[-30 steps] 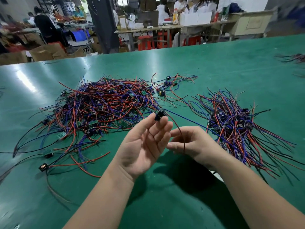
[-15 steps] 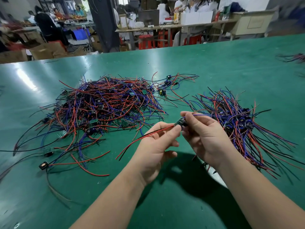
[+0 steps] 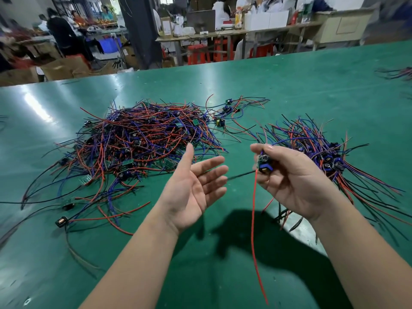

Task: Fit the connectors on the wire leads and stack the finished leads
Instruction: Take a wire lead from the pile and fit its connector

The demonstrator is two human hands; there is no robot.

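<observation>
Now the left hand (image 3: 192, 192) is held above the green table (image 3: 312, 90) with its palm turned up, the fingers straight and spread wide, the thumb pointing away; it holds nothing. Just to its right, the right hand (image 3: 296, 184) has its thumb and curled fingers closed around a small connector (image 3: 264, 162), a dark block with a blue and yellow part showing between the fingertips. A red wire (image 3: 253, 219) hangs from the connector straight down towards the near edge of the table and curves right at its end. A black wire (image 3: 242, 174) runs from the same piece leftwards to the left hand's fingertips; whether it touches them I cannot tell. A blue wire (image 3: 287, 139) arcs up and over from the thumb towards the stack of leads (image 3: 323, 150), which lies on the table just beyond and to the right of the right hand, its wires fanned outwards. Well to the left lies the large tangled pile (image 3: 138, 143) of red, blue and black leads with small green boards among them. A loose lead with a coil (image 3: 61, 221) sits at the pile's near left edge. Beyond the table, seated people work at benches (image 3: 200, 35) with red stools (image 3: 196, 54) beneath them.
</observation>
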